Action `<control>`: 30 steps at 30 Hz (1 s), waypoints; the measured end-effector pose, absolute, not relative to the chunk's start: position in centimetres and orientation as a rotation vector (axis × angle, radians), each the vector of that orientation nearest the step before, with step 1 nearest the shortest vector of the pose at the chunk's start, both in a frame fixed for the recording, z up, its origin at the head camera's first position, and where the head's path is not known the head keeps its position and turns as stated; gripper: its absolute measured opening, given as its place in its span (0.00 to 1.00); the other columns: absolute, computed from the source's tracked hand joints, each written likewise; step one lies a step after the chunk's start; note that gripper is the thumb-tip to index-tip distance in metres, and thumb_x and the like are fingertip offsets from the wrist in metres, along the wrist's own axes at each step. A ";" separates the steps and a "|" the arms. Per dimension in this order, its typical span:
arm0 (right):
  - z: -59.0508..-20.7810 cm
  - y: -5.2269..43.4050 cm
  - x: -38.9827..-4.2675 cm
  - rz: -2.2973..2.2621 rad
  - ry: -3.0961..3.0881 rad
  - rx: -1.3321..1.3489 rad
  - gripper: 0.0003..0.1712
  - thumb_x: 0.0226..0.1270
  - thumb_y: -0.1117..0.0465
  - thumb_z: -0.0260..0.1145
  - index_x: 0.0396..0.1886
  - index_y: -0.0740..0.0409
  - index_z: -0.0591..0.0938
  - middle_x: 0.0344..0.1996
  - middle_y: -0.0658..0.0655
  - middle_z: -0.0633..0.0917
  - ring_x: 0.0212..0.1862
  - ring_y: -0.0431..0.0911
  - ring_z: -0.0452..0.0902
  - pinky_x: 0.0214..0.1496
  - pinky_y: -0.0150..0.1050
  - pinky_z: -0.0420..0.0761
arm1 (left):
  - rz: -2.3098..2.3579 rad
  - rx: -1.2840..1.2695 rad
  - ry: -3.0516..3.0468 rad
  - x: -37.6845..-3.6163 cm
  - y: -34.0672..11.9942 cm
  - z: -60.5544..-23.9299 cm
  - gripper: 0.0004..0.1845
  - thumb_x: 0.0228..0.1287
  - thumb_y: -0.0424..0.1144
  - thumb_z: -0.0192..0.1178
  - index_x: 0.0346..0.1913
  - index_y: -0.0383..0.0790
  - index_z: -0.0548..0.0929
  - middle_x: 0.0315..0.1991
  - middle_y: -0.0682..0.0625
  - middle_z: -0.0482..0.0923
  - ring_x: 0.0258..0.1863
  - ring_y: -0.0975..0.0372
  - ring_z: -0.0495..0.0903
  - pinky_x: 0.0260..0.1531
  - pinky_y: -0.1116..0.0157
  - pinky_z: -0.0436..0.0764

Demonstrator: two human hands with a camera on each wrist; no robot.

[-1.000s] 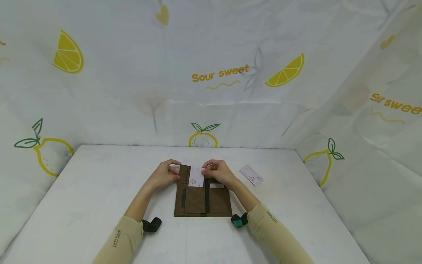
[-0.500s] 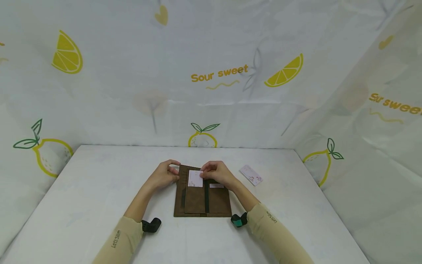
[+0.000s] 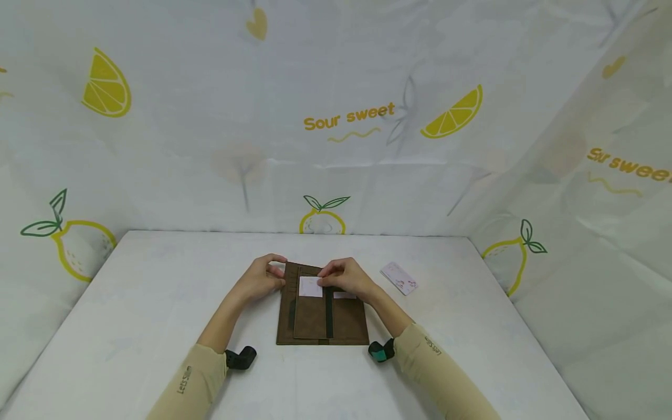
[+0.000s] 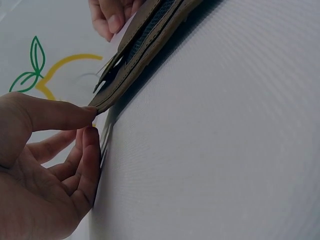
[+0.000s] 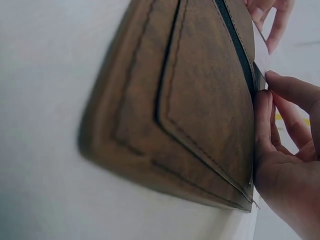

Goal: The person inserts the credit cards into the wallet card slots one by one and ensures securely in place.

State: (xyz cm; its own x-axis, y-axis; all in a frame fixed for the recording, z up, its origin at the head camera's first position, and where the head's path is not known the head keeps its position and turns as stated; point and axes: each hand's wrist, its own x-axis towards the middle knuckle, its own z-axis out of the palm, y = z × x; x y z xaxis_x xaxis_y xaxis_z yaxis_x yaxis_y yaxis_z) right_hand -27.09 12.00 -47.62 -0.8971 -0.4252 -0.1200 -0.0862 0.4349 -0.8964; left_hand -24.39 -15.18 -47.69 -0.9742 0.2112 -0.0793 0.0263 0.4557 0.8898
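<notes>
While our left hand [image 3: 261, 277] pinches the brown wallet [image 3: 321, 318] corner to steady it | right hand [image 3: 343, 278] pinches the white card [image 3: 310, 286], feeding its slot | spare card [image 3: 400, 278] lies apart.

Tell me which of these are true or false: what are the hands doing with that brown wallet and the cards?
1. The right hand pinches a white card at the wallet. True.
2. The wallet lies folded shut. False: it lies open on the table.
3. The left hand holds the wallet's far left corner. True.
4. A spare card lies left of the wallet. False: it lies to the right.
</notes>
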 end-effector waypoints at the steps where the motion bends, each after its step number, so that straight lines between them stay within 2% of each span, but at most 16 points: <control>1: -47.6 12.0 -27.1 -1.446 2.364 -0.444 0.08 0.69 0.61 0.77 0.43 0.61 0.92 0.39 0.54 0.94 0.38 0.38 0.85 0.51 0.33 0.81 | 1.541 0.207 2.522 -24.4 -15.2 -47.7 0.30 0.63 0.25 0.68 0.69 0.29 0.77 0.42 0.41 0.85 0.37 0.59 0.80 0.39 0.65 0.77; 16: -48.0 12.3 -27.2 -1.377 2.365 -0.575 0.07 0.69 0.62 0.78 0.40 0.62 0.94 0.39 0.55 0.94 0.40 0.37 0.83 0.50 0.32 0.81 | 1.524 0.196 2.524 -24.3 -15.2 -47.8 0.30 0.64 0.26 0.68 0.70 0.32 0.78 0.44 0.40 0.86 0.41 0.56 0.82 0.41 0.64 0.77; 22: -47.9 12.4 -27.2 -1.352 2.354 -0.651 0.06 0.69 0.64 0.77 0.39 0.65 0.93 0.42 0.59 0.93 0.43 0.37 0.84 0.51 0.31 0.81 | 1.519 0.196 2.529 -24.4 -15.2 -47.9 0.29 0.64 0.26 0.68 0.70 0.32 0.78 0.44 0.40 0.86 0.41 0.56 0.82 0.42 0.65 0.77; 30: -47.9 12.5 -27.1 -1.322 2.351 -0.652 0.05 0.68 0.64 0.78 0.38 0.63 0.94 0.47 0.57 0.91 0.49 0.39 0.82 0.56 0.32 0.81 | 1.516 0.198 2.523 -24.4 -15.2 -47.8 0.30 0.65 0.27 0.68 0.70 0.32 0.78 0.44 0.39 0.86 0.40 0.57 0.82 0.40 0.65 0.77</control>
State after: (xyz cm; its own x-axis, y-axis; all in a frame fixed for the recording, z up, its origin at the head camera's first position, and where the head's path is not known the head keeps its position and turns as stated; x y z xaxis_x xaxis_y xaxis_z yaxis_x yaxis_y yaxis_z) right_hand -27.11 12.54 -47.89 -0.8267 -0.5559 -0.0870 -0.2144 0.4542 -0.8647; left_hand -24.39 -15.17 -47.84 -0.9728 0.2116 -0.0946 0.0158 0.4679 0.8836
